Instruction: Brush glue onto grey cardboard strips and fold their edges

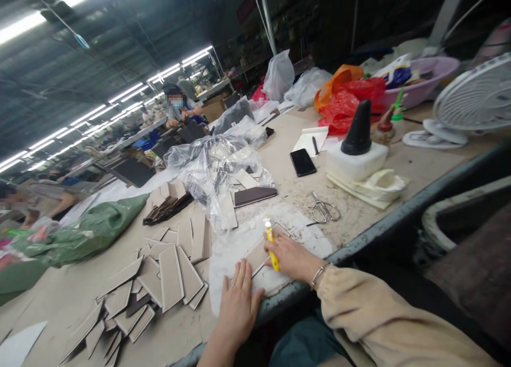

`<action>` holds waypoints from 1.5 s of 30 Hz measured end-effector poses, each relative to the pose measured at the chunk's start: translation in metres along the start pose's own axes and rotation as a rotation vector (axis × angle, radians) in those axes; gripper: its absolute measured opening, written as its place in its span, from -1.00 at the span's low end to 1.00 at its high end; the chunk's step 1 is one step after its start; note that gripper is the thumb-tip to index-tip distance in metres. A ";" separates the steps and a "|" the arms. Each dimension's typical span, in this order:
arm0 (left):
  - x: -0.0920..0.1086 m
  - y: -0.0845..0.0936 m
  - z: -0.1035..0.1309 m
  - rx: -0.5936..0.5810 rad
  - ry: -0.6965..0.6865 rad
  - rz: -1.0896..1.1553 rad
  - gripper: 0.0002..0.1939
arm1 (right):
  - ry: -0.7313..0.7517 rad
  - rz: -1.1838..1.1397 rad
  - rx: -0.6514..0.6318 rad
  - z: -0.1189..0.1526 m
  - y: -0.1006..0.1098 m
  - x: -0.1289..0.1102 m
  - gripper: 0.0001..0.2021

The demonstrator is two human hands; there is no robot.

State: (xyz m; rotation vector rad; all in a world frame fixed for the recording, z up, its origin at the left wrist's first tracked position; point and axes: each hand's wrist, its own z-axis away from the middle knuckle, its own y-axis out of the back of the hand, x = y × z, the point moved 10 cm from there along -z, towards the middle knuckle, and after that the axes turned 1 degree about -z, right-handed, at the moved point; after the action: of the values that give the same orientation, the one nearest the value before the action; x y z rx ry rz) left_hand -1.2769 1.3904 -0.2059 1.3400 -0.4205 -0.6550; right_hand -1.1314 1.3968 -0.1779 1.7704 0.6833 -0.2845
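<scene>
On a white sheet (227,255) at the table's near edge lies a flat beige panel (256,256) with pale edging. My left hand (239,298) rests over the near left end of this panel, fingers stretched out and holding nothing. Wrapped round a slim yellow-handled tool (273,255), my right hand (289,255) sits above the panel's right part and hides some of it. The tool's pale, shiny head points away from me; its kind is unclear. Many similar beige panels (171,276) lie in a loose heap to the left.
Scissors (325,210), a phone (302,162), a pen on a notepad (299,143) and a white container with a black cone (355,159) stand to the right. A fan (475,96) is farther right. Clear plastic (203,165) covers panels behind. A masked person (179,109) works beyond.
</scene>
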 end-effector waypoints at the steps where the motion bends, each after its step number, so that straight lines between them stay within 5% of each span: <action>1: -0.002 0.005 -0.003 -0.014 0.016 0.022 -0.42 | -0.034 0.010 0.026 -0.001 0.006 0.010 -0.75; 6: -0.011 0.037 -0.019 0.003 0.103 0.209 -0.68 | -0.032 0.024 0.135 -0.005 0.031 0.026 -0.84; 9: -0.018 0.046 -0.032 0.015 0.167 0.287 -0.59 | 0.081 0.042 0.353 0.000 0.061 0.015 -0.77; 11: -0.023 0.044 -0.042 -0.006 0.201 0.310 -0.53 | 0.090 0.071 0.463 0.004 0.078 0.017 -0.69; 16: -0.035 0.033 -0.056 -0.082 0.291 0.374 -0.24 | 0.028 0.167 0.480 0.008 0.099 0.030 -0.58; 23: -0.051 0.020 -0.028 -0.042 0.413 0.862 -0.61 | 0.089 0.223 0.556 0.016 0.119 0.018 -0.57; 28: -0.131 0.038 0.020 0.212 0.588 0.939 -0.49 | 0.114 0.195 0.608 0.017 0.126 0.015 -0.61; 32: -0.227 0.080 0.073 0.500 0.778 0.806 -0.36 | 0.074 0.144 0.603 0.016 0.128 0.017 -0.73; 35: -0.266 0.110 0.089 0.679 0.832 0.626 -0.36 | 0.046 0.106 0.596 0.014 0.131 0.017 -0.79; 38: -0.248 0.119 0.055 0.706 0.675 0.526 -0.48 | 0.025 0.071 0.566 0.011 0.131 0.015 -0.81; 41: -0.184 0.109 -0.017 0.571 0.363 0.505 -0.68 | 0.010 0.015 0.541 0.009 0.130 0.015 -0.83; 45: -0.096 0.097 -0.116 0.397 0.052 0.434 -0.64 | 0.000 -0.052 0.532 0.012 0.131 0.019 -0.86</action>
State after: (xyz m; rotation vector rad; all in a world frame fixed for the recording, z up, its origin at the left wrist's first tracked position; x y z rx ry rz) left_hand -1.2580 1.5491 -0.1259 1.5673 -0.8018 -0.1773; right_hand -1.0388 1.3691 -0.0867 2.2566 0.6959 -0.5390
